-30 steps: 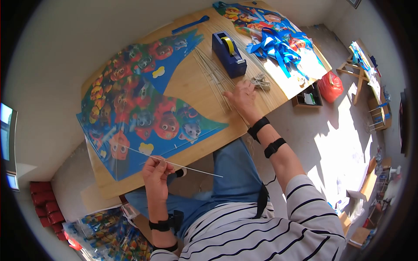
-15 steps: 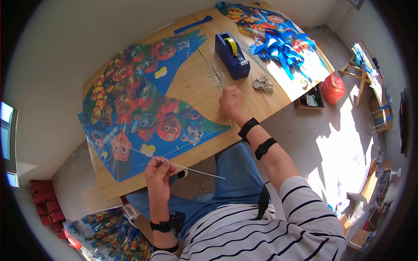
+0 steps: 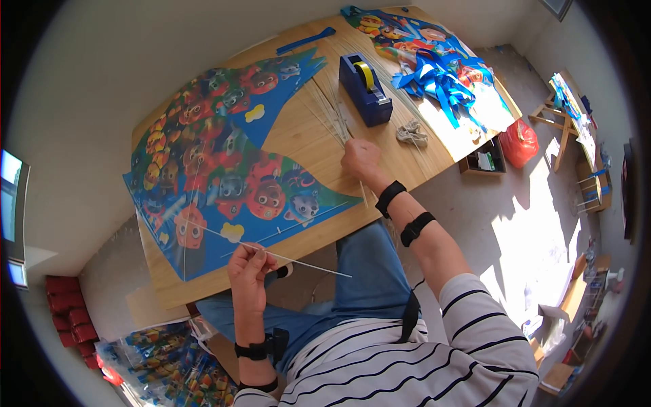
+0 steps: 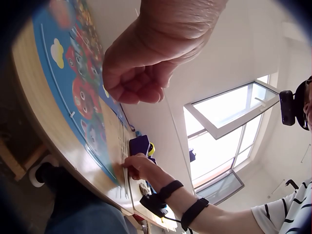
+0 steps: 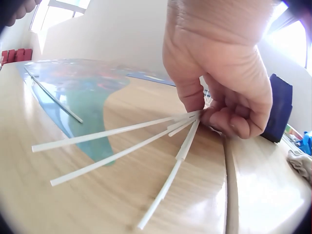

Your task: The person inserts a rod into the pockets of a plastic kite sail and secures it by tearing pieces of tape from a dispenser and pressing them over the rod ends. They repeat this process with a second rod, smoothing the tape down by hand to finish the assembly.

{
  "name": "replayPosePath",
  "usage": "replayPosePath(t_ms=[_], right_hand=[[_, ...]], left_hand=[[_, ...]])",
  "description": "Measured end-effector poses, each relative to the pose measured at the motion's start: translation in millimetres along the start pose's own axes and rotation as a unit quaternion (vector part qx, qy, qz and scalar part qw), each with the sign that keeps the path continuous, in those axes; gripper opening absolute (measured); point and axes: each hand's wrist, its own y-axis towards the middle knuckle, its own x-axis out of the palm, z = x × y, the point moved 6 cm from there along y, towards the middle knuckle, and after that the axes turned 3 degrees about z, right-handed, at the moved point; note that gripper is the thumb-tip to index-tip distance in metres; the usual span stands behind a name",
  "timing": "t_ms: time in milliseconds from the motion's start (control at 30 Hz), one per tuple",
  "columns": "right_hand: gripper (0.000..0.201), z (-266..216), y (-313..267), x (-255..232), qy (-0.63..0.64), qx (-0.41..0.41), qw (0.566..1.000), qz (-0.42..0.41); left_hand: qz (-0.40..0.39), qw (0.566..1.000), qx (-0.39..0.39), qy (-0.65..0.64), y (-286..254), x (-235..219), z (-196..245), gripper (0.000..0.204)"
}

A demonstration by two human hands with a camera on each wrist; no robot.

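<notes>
My left hand (image 3: 248, 277) pinches a long thin white rod (image 3: 308, 265) between thumb and fingertips, over the table's near edge. Beneath the rod's far part lies a blue printed sheet (image 3: 227, 176) with cartoon characters. Low over the wooden tabletop, my right hand (image 3: 362, 161) has curled fingers round several thin white rods (image 5: 107, 134), whose near ends fan out across the wood in the right wrist view. A navy tape dispenser (image 3: 366, 95) with yellow tape stands just beyond that hand. Another thin rod (image 5: 53, 96) lies along the sheet's edge.
A crumpled grey cloth (image 3: 411, 133) lies right of the dispenser. Tangled blue ribbons (image 3: 441, 85) cover part of a second printed sheet (image 3: 386, 27). Beside the table are an open box (image 3: 472, 163) and a red bag (image 3: 519, 144). Plastic-wrapped prints (image 3: 169, 356) lie at lower left.
My right hand has moved slightly left from near the grey cloth, and its spread fingers have curled round the thin rods. The left hand keeps its rod in nearly the same place.
</notes>
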Motion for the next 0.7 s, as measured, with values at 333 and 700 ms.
replayPosePath(t_ms=[333,700], right_hand=[[0.013,-92,-35,-81,-0.24,-0.198,0.949,0.054],[0.006,-84,-27,-80,-0.15,-0.212,0.965,-0.025]], left_hand=[[0.0,1.0,0.0,-0.003,0,-7,-3,0.008],[-0.003,1.0,0.0,0.002,-2,-7,-5,0.008]])
